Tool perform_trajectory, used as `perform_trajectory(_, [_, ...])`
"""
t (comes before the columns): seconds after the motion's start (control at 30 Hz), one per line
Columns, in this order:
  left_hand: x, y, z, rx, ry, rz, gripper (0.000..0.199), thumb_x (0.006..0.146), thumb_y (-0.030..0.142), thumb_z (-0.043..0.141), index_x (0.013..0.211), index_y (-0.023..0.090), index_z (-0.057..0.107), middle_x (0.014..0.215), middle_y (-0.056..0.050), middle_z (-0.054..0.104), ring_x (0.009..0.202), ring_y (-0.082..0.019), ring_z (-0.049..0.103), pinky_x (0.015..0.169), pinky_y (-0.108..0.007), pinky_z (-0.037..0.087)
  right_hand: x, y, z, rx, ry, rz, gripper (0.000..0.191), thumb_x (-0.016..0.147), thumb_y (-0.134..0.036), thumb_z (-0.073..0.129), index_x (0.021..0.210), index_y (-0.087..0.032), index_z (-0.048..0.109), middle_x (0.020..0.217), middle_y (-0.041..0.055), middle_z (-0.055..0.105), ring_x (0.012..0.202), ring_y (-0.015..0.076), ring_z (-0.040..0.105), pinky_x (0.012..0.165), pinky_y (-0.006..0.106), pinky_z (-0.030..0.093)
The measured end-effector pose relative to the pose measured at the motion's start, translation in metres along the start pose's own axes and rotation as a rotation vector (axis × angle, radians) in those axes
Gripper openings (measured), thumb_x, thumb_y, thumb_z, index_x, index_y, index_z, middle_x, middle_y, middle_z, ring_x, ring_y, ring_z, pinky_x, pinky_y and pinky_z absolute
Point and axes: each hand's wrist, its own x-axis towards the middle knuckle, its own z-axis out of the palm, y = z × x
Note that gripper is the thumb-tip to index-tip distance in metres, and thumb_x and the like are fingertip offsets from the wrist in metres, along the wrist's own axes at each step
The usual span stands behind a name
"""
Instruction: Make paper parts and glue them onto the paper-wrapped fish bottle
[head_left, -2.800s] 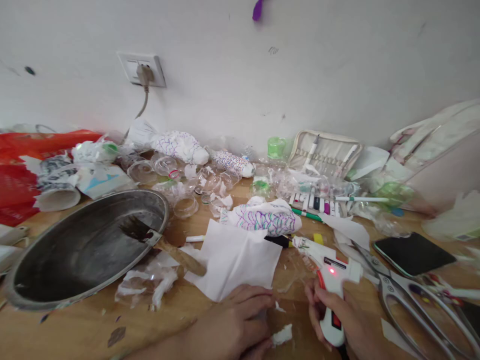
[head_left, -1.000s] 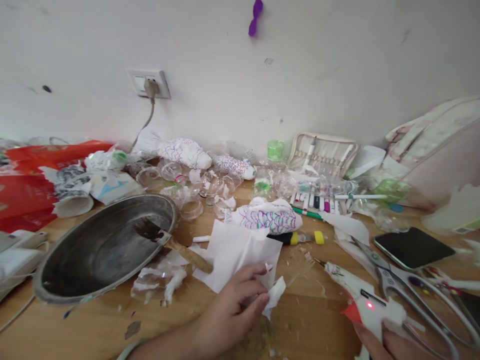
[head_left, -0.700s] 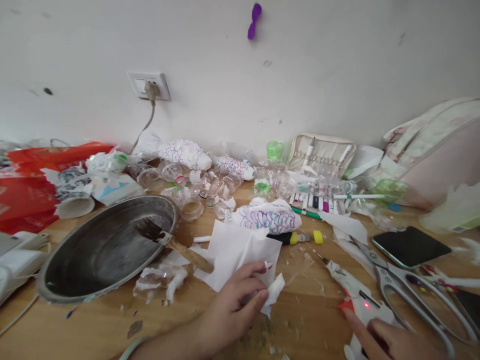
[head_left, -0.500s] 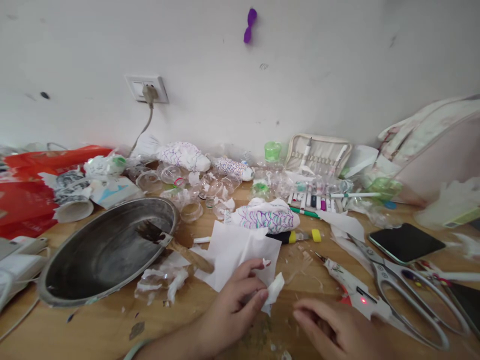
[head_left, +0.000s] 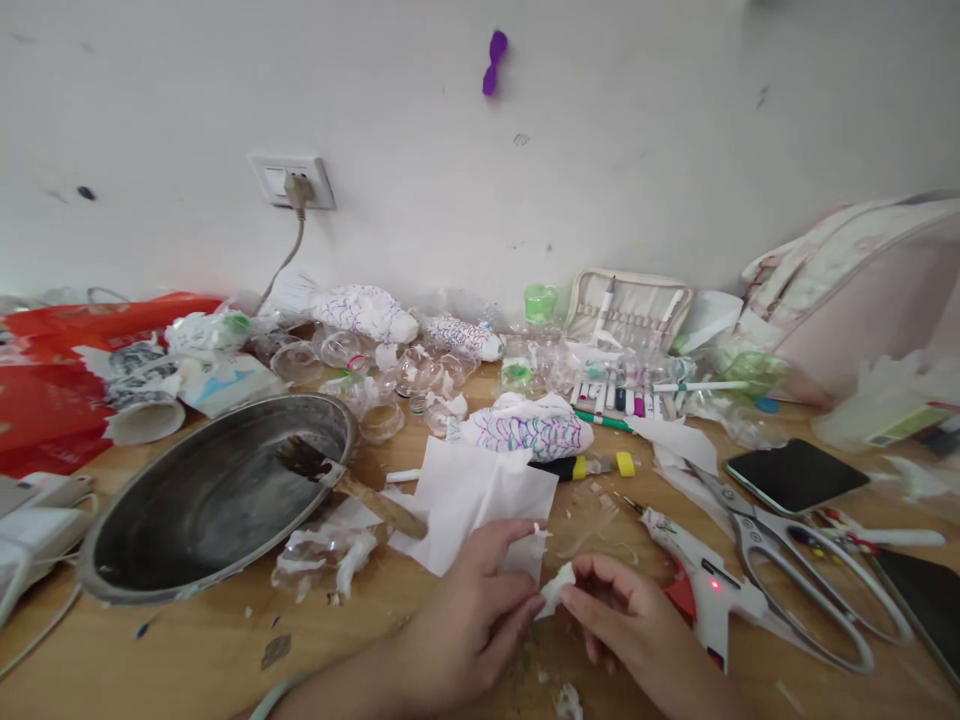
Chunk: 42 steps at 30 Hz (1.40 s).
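Observation:
Between my two hands is a small torn piece of white paper [head_left: 556, 590]. My left hand [head_left: 480, 610] pinches its left end between thumb and fingers, and a white scrap clings to its index fingertip. My right hand [head_left: 626, 620] grips the paper's other end with thumb and forefinger. Just beyond my left hand lies a white paper sheet [head_left: 457, 490]. Behind the sheet rests a white paper-covered fish shape [head_left: 525, 428] with purple and green scale lines. A yellow-and-black utility knife [head_left: 574, 467] lies partly under it.
On the left, a dark oval metal basin [head_left: 217, 500] holds a brush [head_left: 375, 500] leaning over its rim. At right are a glue gun [head_left: 697, 570] with a red light, large scissors [head_left: 802, 570] and a phone [head_left: 795, 474]. Plastic bottle pieces [head_left: 420, 370] and markers [head_left: 619, 400] crowd the back.
My right hand has come left and up and taken hold of the paper piece. My left hand still pinches it. The view has shifted slightly.

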Motion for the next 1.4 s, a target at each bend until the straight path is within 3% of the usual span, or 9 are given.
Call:
perform_trajectory(0.13, [-0.001,0.003,0.000,0.158,0.052,0.083,0.021,0.086,0.015,0.046,0.076,0.017,0.065,0.129,-0.015,0.053,0.117,-0.027,0.051,0.096,-0.043,0.044,-0.001,-0.002,0.001,-0.001,0.034,-0.018,0.041,0.070,-0.055,0.065,0.079,-0.017,0.056,0.060,-0.0045,0.050,0.040,0.0051,0.041,0.037,0.017,0.030])
perform_trajectory(0.33, [0.003,-0.001,0.006,0.028,0.091,-0.115,0.012,0.082,0.028,0.058,0.088,0.020,0.066,0.131,-0.014,0.053,0.120,-0.030,0.049,0.096,-0.045,0.044,-0.005,-0.001,0.004,-0.003,0.159,-0.165,0.044,0.073,-0.061,0.061,0.082,-0.018,0.057,0.066,-0.0003,0.057,0.042,0.0080,0.047,0.040,0.020,0.038])
perform_trajectory(0.47, [0.005,-0.004,0.009,-0.063,0.119,-0.162,0.011,0.083,0.027,0.057,0.087,0.020,0.065,0.122,-0.011,0.059,0.115,-0.027,0.053,0.096,-0.042,0.043,-0.005,-0.002,0.000,-0.047,0.251,-0.254,0.031,0.075,-0.050,0.063,0.079,-0.020,0.057,0.068,0.0010,0.060,0.047,0.0111,0.051,0.043,0.022,0.040])
perform_trajectory(0.6, [0.004,-0.004,0.010,-0.045,0.159,-0.159,0.013,0.085,0.019,0.051,0.093,0.021,0.062,0.095,-0.005,0.068,0.092,-0.020,0.060,0.085,-0.035,0.047,-0.005,-0.002,-0.006,-0.131,0.320,-0.305,0.014,0.073,-0.034,0.064,0.079,-0.022,0.061,0.062,-0.0006,0.059,0.056,0.0159,0.057,0.053,0.025,0.044])
perform_trajectory(0.7, [0.004,-0.004,0.010,-0.026,0.161,-0.190,0.011,0.085,0.019,0.052,0.090,0.020,0.062,0.081,-0.002,0.067,0.081,-0.019,0.060,0.077,-0.032,0.047,-0.006,-0.001,-0.008,-0.143,0.296,-0.293,0.015,0.074,-0.030,0.063,0.086,-0.022,0.063,0.069,0.0017,0.064,0.064,0.0193,0.061,0.053,0.026,0.044])
perform_trajectory(0.8, [0.004,-0.003,0.010,-0.044,0.139,-0.189,0.011,0.085,0.020,0.053,0.091,0.019,0.062,0.080,-0.002,0.068,0.081,-0.019,0.060,0.078,-0.031,0.046,-0.006,-0.002,-0.006,-0.096,0.267,-0.274,0.018,0.078,-0.038,0.062,0.086,-0.021,0.062,0.075,0.0033,0.065,0.068,0.0187,0.062,0.054,0.025,0.046])
perform_trajectory(1.0, [0.005,0.000,0.009,-0.058,0.120,-0.198,0.018,0.089,0.024,0.044,0.092,0.019,0.060,0.081,-0.004,0.067,0.082,-0.020,0.060,0.078,-0.032,0.046,0.000,-0.009,-0.005,0.065,0.238,-0.180,0.037,0.074,-0.053,0.065,0.079,-0.018,0.053,0.058,-0.0009,0.059,0.049,0.0136,0.056,0.044,0.021,0.041])
perform_trajectory(1.17, [0.004,-0.002,0.011,-0.086,0.110,-0.203,0.019,0.089,0.025,0.043,0.093,0.019,0.060,0.084,-0.004,0.067,0.084,-0.020,0.059,0.078,-0.033,0.045,0.002,-0.008,-0.005,0.134,0.226,-0.122,0.044,0.071,-0.054,0.066,0.092,-0.017,0.054,0.070,0.0020,0.064,0.049,0.0132,0.057,0.043,0.022,0.041])
perform_trajectory(1.4, [0.002,-0.006,0.015,-0.167,0.110,-0.231,0.022,0.091,0.031,0.040,0.094,0.020,0.059,0.084,-0.004,0.065,0.085,-0.020,0.057,0.078,-0.032,0.043,0.003,-0.001,-0.006,-0.077,0.259,-0.227,0.027,0.068,-0.043,0.066,0.078,-0.019,0.067,0.070,0.0027,0.063,0.062,0.0159,0.055,0.054,0.026,0.044])
